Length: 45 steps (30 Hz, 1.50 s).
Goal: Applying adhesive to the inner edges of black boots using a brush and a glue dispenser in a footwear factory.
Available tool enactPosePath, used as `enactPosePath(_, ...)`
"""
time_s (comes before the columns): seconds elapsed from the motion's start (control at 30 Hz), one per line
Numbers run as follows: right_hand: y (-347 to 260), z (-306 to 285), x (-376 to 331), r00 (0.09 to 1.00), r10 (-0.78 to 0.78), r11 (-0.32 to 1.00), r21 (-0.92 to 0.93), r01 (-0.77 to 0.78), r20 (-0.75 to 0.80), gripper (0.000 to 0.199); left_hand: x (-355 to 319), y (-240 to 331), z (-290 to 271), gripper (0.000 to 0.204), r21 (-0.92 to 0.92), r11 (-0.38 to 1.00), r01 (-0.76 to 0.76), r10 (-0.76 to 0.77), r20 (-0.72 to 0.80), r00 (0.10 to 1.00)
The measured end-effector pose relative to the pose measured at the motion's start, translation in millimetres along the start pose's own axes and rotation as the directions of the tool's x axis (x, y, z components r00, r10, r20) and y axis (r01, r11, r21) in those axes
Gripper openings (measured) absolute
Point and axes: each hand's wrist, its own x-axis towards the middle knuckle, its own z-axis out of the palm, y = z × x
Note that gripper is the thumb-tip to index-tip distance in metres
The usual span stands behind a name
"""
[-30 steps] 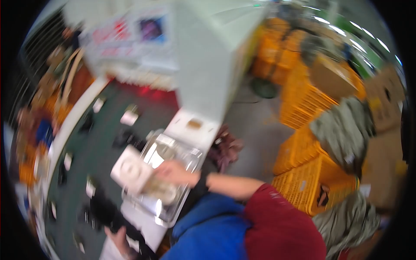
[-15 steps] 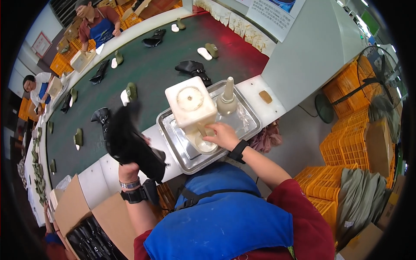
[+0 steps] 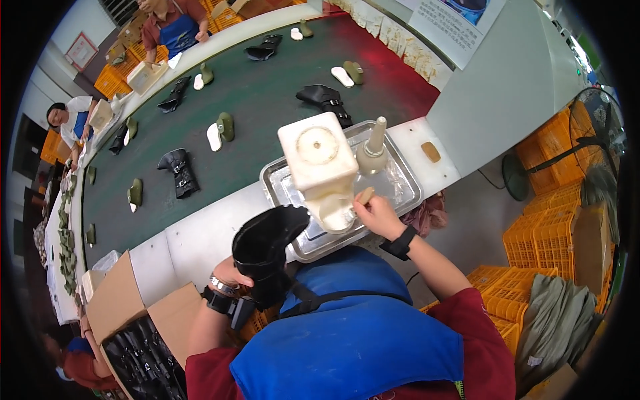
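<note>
My left hand [image 3: 232, 275] grips a black boot [image 3: 261, 257] in front of my apron, its shaft opening tilted up toward the white container. Pinched in my right hand [image 3: 379, 217] is a small brush with a tan handle [image 3: 365, 195], its lower end at the mouth of the white block-shaped container [image 3: 319, 150]. The brush's bristles are hard to make out. That container stands in a metal tray [image 3: 303, 250], beside a cream bottle with a long nozzle [image 3: 373, 150].
Black boots [image 3: 177, 175] and green shoe parts with white insoles [image 3: 225, 127] lie on a green conveyor belt [image 3: 200, 213]. An open carton of black items [image 3: 147, 360] stands at lower left, orange crates [image 3: 547, 233] and a fan [image 3: 590, 127] at right. Co-workers [image 3: 175, 30] are across the belt.
The boot has come down and nearer to me, and its opening now faces up. My right hand has drawn slightly back at the container's mouth with the brush. The view has shifted left.
</note>
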Motion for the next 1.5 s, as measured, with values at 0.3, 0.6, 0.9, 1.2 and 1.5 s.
enactPosePath(0.3,-15.6,-27.9,0.2,0.958,0.275,0.905,0.315,-0.287,0.083,0.024,-1.7,-24.8,-14.1,0.089,-0.050,0.999,0.010,-0.002,0.156,0.988)
enactPosePath(0.6,-125.7,-48.4,26.4,0.933,-0.100,0.602,0.768,-0.220,0.346,0.022,13.0,-26.2,-6.4,0.090,-0.030,0.990,0.141,-0.136,0.127,0.982)
enactPosePath(0.9,-141.7,-29.4,30.3,0.729,-0.651,0.755,0.285,0.591,0.212,0.013,9.6,-12.5,-0.1,0.091,0.002,0.985,0.175,-0.173,0.148,0.974)
enactPosePath(1.2,-126.1,-39.1,23.0,0.817,-0.547,0.834,0.209,0.511,0.185,0.010,14.0,15.0,21.1,0.093,0.253,0.960,0.122,-0.141,0.060,0.988)
enactPosePath(1.5,-129.8,-41.2,30.0,0.909,-0.406,0.912,0.111,0.396,0.098,0.011,30.2,29.7,48.4,0.085,0.645,0.762,0.056,0.003,-0.089,0.996)
